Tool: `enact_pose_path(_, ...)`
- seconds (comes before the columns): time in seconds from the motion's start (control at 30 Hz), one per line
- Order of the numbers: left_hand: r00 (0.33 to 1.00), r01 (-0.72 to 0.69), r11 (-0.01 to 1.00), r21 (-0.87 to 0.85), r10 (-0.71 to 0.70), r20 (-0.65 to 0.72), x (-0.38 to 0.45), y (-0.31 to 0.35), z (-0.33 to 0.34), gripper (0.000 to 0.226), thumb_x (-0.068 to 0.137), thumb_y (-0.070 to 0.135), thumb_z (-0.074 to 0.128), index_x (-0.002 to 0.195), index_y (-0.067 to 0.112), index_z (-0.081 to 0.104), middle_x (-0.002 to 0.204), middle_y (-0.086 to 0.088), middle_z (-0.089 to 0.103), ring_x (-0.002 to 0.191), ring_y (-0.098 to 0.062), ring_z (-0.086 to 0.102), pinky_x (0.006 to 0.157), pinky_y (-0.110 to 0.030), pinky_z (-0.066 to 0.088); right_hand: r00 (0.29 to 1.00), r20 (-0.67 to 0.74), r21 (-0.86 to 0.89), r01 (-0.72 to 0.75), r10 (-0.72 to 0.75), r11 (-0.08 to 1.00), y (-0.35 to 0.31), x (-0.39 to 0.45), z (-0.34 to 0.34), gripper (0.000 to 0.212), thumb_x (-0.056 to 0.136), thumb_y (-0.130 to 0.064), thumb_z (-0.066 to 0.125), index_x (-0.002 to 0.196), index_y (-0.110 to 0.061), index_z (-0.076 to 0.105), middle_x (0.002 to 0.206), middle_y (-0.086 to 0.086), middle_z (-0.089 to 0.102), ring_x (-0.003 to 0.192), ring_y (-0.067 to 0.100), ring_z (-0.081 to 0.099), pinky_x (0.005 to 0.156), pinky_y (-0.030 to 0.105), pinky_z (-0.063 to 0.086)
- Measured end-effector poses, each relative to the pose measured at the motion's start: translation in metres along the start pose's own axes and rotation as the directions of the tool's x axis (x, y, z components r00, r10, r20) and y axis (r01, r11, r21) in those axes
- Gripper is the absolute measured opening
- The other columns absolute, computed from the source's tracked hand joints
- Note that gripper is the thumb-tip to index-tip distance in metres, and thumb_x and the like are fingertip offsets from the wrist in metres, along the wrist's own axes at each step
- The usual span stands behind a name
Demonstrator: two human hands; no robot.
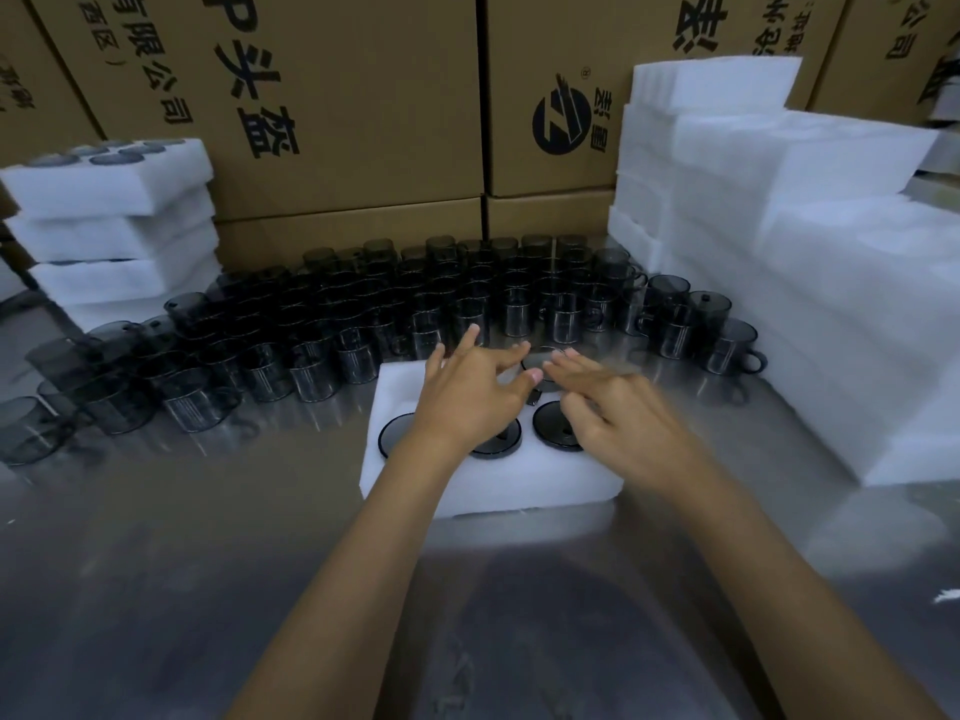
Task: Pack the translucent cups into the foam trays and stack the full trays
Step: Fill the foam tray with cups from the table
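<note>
Both hands hover spread-fingered over the foam tray (pixel 488 485), left hand (pixel 470 394) and right hand (pixel 615 415) holding nothing; loose cups (pixel 363 314) crowd at twelve o'clock.

Under both hands (pixel 540 402) lies a tray (pixel 498 485); cups (pixel 363 314) stand behind them, boxes (pixel 343 106) farther behind, foam stacks left (pixel 114 226) and right (pixel 810 283).

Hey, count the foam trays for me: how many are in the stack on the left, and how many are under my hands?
Foam trays in the left stack: 4
Foam tray under the left hand and right hand, at: 1
Total: 5
</note>
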State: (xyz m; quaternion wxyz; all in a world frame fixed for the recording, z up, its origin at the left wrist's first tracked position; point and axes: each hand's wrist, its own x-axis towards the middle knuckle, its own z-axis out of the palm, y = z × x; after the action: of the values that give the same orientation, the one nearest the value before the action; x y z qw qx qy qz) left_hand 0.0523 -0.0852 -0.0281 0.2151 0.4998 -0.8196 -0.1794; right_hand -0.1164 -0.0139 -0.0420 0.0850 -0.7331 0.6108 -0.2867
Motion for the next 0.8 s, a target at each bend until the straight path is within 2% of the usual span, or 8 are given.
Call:
enact_pose_path(0.1, 0.998, -0.024, 0.980, 0.196, 0.012, 0.059, 0.000, -0.004, 0.000, 0.047, 0.101, 0.054, 0.040, 0.146, 0.040, 0.042, 0.163, 0.011, 0.020, 0.152, -0.015, -0.011, 0.120, -0.048, -0.008, 0.998, 0.054, -0.007, -0.025, 0.025, 1.000, -0.004, 0.000, 0.001, 0.049, 0.100, -0.018, 0.039, 0.148, -0.016, 0.047, 0.159, -0.001, 0.035, 0.149, 0.004, 0.021, 0.122, 0.026, 0.019)
enact_pose_path(0.23, 0.993, -0.014, 0.969, 0.248, -0.015, 0.114, 0.005, -0.004, -0.005, 0.047, 0.099, 0.057, 0.038, 0.145, 0.045, 0.041, 0.165, 0.008, 0.015, 0.153, -0.017, -0.010, 0.120, -0.052, -0.007, 0.997, 0.067, -0.037, -0.032, 0.034, 0.999, -0.008, 0.001, -0.001, 0.046, 0.101, -0.019, 0.036, 0.143, -0.013, 0.054, 0.155, -0.001, 0.042, 0.146, 0.008, 0.032, 0.119, 0.028, 0.026)
enact_pose_path(0.3, 0.990, -0.018, 0.973, 0.228, -0.015, 0.144, 0.005, -0.003, -0.006, 0.048, 0.100, 0.056, 0.038, 0.146, 0.044, 0.040, 0.165, 0.006, 0.013, 0.153, -0.018, -0.008, 0.120, -0.053, -0.006, 0.997, 0.069, -0.121, -0.023, 0.031, 0.992, -0.014, 0.005, -0.005, 0.039, 0.099, -0.021, 0.035, 0.120, -0.013, 0.067, 0.131, 0.001, 0.065, 0.113, 0.010, 0.055, 0.101, 0.029, 0.040)
enact_pose_path(0.37, 0.982, -0.024, 0.982, 0.187, -0.011, 0.186, 0.003, -0.006, -0.011, 0.047, 0.102, 0.052, 0.037, 0.148, 0.044, 0.038, 0.166, 0.005, 0.008, 0.153, -0.017, -0.009, 0.121, -0.053, -0.006, 0.998, 0.057, -0.292, -0.013, 0.031, 0.956, -0.025, 0.015, -0.008, 0.033, 0.097, -0.025, 0.037, 0.103, -0.019, 0.069, 0.093, -0.002, 0.069, 0.081, 0.013, 0.052, 0.092, 0.034, 0.042)
enact_pose_path(0.43, 0.982, -0.031, 0.983, 0.178, -0.003, 0.190, -0.001, -0.012, -0.016, 0.047, 0.104, 0.046, 0.035, 0.150, 0.042, 0.033, 0.166, 0.005, 0.008, 0.153, -0.016, -0.006, 0.121, -0.052, -0.006, 0.999, 0.044, -0.383, -0.013, 0.032, 0.924, -0.037, 0.030, -0.005, 0.034, 0.096, -0.028, 0.040, 0.113, -0.025, 0.069, 0.100, 0.001, 0.072, 0.091, 0.021, 0.059, 0.097, 0.036, 0.039)
enact_pose_path(0.57, 0.994, 0.061, 0.995, 0.079, -0.054, -0.097, -0.019, -0.039, -0.036, 0.047, 0.103, 0.029, 0.040, 0.150, 0.034, 0.038, 0.162, 0.006, 0.025, 0.152, -0.014, 0.011, 0.122, -0.048, -0.004, 0.996, 0.084, -0.207, 0.020, -0.002, 0.978, -0.063, 0.056, 0.019, 0.049, 0.101, -0.032, 0.043, 0.148, -0.022, 0.046, 0.159, 0.003, 0.036, 0.145, 0.022, 0.032, 0.113, 0.043, 0.025)
enact_pose_path(0.67, 0.925, 0.137, 0.987, -0.083, -0.157, -0.347, -0.035, -0.072, -0.061, 0.048, 0.098, 0.009, 0.044, 0.145, 0.021, 0.050, 0.157, -0.004, 0.036, 0.148, -0.020, 0.026, 0.123, -0.046, 0.011, 0.975, 0.221, -0.147, 0.044, -0.010, 0.988, -0.079, 0.067, 0.046, 0.055, 0.104, -0.040, 0.038, 0.155, -0.020, 0.034, 0.165, 0.002, 0.020, 0.152, 0.020, 0.016, 0.118, 0.046, 0.016)
enact_pose_path(0.8, 0.733, 0.287, 0.946, -0.150, -0.318, -0.601, -0.054, -0.124, -0.101, 0.057, 0.090, -0.007, 0.045, 0.146, 0.004, 0.043, 0.154, -0.016, 0.035, 0.145, -0.029, 0.027, 0.120, -0.043, 0.023, 0.966, 0.258, -0.135, 0.041, -0.005, 0.990, -0.095, 0.080, 0.070, 0.055, 0.104, -0.048, 0.033, 0.154, -0.022, 0.035, 0.162, 0.002, 0.029, 0.148, 0.022, 0.025, 0.117, 0.048, 0.012)
